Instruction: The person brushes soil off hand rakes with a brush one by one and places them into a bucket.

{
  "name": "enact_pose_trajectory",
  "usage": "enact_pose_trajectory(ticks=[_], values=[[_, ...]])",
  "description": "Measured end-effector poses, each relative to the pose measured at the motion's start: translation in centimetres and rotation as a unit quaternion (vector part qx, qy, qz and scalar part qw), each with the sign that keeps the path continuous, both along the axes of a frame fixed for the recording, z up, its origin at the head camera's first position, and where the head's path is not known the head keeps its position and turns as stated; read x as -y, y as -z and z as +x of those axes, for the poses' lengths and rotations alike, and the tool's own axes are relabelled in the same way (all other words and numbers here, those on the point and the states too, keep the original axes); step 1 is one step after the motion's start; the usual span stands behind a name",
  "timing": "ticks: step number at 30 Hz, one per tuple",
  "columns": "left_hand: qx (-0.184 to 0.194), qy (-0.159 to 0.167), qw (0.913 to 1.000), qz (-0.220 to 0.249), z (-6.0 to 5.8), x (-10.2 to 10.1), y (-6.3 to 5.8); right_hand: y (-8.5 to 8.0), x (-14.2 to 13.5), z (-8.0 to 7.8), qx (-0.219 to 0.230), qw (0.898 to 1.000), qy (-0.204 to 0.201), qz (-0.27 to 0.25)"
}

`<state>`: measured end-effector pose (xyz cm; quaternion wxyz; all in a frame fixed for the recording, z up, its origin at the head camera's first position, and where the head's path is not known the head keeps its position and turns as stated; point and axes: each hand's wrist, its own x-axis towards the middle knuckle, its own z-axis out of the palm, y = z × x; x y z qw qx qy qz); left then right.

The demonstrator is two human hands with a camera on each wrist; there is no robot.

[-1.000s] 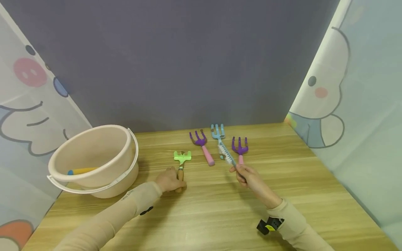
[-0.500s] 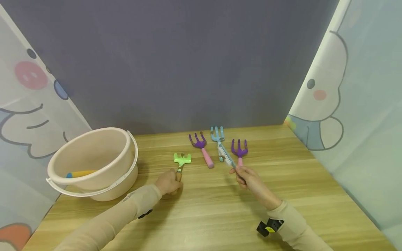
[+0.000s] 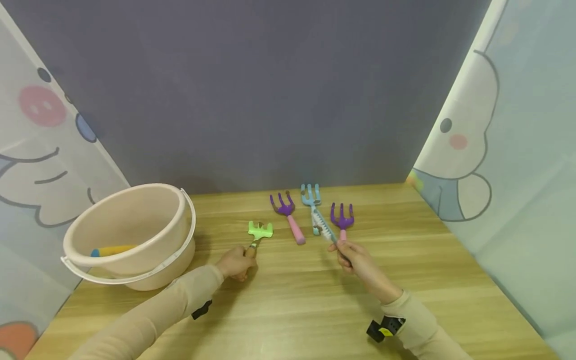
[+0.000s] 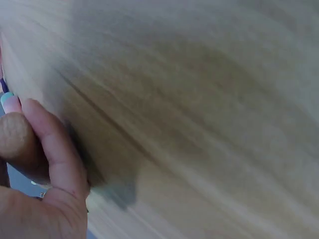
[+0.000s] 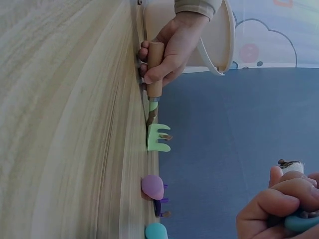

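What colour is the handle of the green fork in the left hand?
Light brown; the handle shows best in the right wrist view.

1 green rake [image 3: 260, 231], 1 blue rake [image 3: 311, 200], 2 purple rakes [image 3: 292, 223]: 4 rakes total. 1 brush [image 3: 325, 228], 1 bucket [image 3: 155, 245], 1 yellow-and-blue item [image 3: 113, 250], 1 desk [image 3: 292, 312]. 1 left hand [image 3: 234, 262], 1 right hand [image 3: 353, 258]: 2 hands. 2 sleeves [image 3: 173, 305].

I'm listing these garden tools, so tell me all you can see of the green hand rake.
The green hand rake has a bright head with three short tines, brown residue on the middle one and neck, and a wooden-looking grip. The left hand curls round that grip. The rake points away, slightly right, between the cream bucket and a pink-handled purple fork. Whether its head touches the tabletop is unclear.
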<state>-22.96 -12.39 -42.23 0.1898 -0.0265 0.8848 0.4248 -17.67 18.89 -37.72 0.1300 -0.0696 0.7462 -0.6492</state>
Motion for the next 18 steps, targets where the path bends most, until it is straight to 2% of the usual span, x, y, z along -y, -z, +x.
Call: enact_pose_trajectory(ticks=[4, 10, 18], values=[[0.020, -0.007, 0.9992, 0.033, -0.3, 0.3, 0.4, 0.1, -0.1, -0.2, 0.004, 1.000, 0.000, 0.005], [0.019, 0.001, 0.9979, 0.062, -0.8, 0.9, 0.4, 0.0, 0.0, -0.2, -0.002, 1.000, -0.007, 0.002], [0.021, 0.018, 0.9969, 0.074, -1.0, 1.3, 0.7, 0.0, -0.3, 0.2, -0.002, 1.000, -0.005, -0.001]])
